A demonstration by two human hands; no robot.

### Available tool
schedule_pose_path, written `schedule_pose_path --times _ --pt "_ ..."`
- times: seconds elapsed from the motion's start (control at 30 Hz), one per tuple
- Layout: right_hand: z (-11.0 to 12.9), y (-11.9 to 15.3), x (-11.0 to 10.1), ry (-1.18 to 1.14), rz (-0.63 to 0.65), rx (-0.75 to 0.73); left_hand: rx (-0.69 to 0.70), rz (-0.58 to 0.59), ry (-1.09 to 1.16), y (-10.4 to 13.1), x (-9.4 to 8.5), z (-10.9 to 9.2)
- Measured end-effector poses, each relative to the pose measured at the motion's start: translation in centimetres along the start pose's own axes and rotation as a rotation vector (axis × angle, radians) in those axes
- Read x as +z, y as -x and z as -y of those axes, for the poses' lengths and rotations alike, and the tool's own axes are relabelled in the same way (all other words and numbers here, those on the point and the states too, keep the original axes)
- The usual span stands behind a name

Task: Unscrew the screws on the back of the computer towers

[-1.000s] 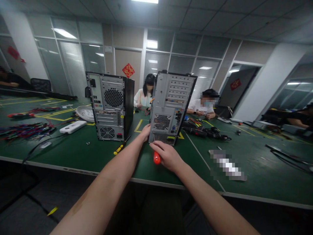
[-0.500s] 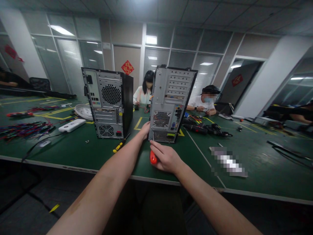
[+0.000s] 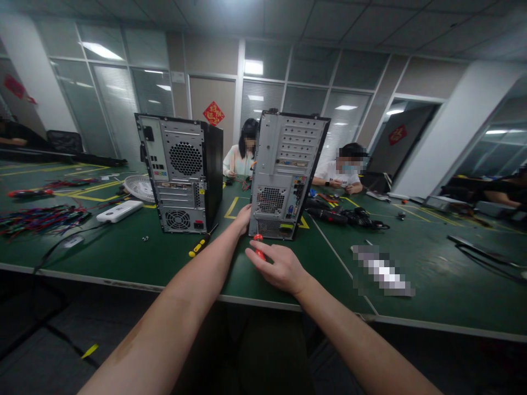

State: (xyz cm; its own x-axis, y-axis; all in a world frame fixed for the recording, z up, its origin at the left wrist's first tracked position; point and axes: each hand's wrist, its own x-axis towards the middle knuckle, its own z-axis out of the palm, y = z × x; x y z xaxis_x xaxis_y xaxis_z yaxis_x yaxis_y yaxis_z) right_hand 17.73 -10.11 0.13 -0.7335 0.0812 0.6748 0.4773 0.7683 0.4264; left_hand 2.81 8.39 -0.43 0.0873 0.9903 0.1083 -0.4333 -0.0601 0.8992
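Observation:
A grey and black computer tower [image 3: 269, 159] stands upright with its back panel towards me. My left hand [image 3: 244, 218] is against its lower left side, with the fingers mostly hidden by the case. Low at the left edge of that panel, my right hand [image 3: 276, 264] holds a screwdriver [image 3: 259, 254] by its red handle. The index and middle fingers are stretched out loosely along the handle; the thin shaft points at the panel's bottom left corner. Further left stands a second computer tower [image 3: 183, 189]. By its base lies a yellow and black screwdriver [image 3: 198, 247].
On the green table [image 3: 123, 260] are a white power strip [image 3: 120, 211], bundled coloured cables [image 3: 43, 218], a white basket [image 3: 139, 187] and small screws [image 3: 145, 238]. Black tools and cables [image 3: 346, 216] lie to the right, near a blurred flat object [image 3: 382, 271]. Two people sit across the table.
My right fingers have loosened and straightened, and more of the red handle shows near the panel. My left hand stays at the tower's side. The view has shifted slightly.

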Motion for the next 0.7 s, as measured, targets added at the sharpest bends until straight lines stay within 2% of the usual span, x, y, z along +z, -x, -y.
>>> schedule_pose_path --times 0.7 --pt "0.28 -0.29 -0.54 -0.022 -0.002 0.001 0.032 0.017 0.024 -0.84 -0.33 0.86"
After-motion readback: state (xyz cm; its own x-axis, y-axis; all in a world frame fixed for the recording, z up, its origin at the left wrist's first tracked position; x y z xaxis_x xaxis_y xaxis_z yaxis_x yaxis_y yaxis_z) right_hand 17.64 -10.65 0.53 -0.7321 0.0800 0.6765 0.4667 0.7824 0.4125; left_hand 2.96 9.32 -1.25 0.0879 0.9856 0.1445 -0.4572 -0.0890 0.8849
